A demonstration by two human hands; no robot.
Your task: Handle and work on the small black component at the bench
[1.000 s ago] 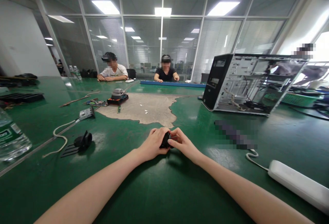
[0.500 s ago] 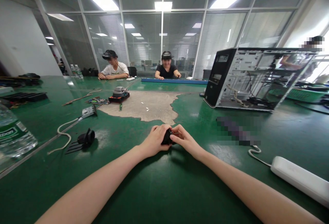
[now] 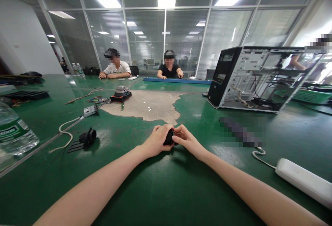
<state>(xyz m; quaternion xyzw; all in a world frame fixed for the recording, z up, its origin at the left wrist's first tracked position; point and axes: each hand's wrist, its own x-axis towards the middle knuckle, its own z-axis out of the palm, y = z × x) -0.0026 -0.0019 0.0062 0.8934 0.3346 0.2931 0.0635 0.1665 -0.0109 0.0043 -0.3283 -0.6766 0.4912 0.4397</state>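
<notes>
Both of my hands meet around a small black part (image 3: 169, 138) just above the green table. My left hand (image 3: 158, 138) wraps over its left side, fingers curled across the top and thumb below. From the right, my right hand (image 3: 186, 138) pinches its edge between thumb and fingers, where a bit of red shows. Most of the part is covered by my fingers, so its exact kind cannot be made out. To the left lies a black round piece with long flat prongs (image 3: 87, 137). Beyond my hands, a heatsink fan (image 3: 121, 93) sits beside the bare patch (image 3: 160, 103).
An open computer case (image 3: 225, 77) stands at the right, with a white power strip (image 3: 303, 181) nearer me. At left are a water bottle (image 3: 18, 132), a metal bracket with a cable (image 3: 90, 110) and a circuit board (image 3: 100, 99). Two people sit across the table.
My hands keep the same hold on the black part, with hardly any motion. The view has shifted slightly.
</notes>
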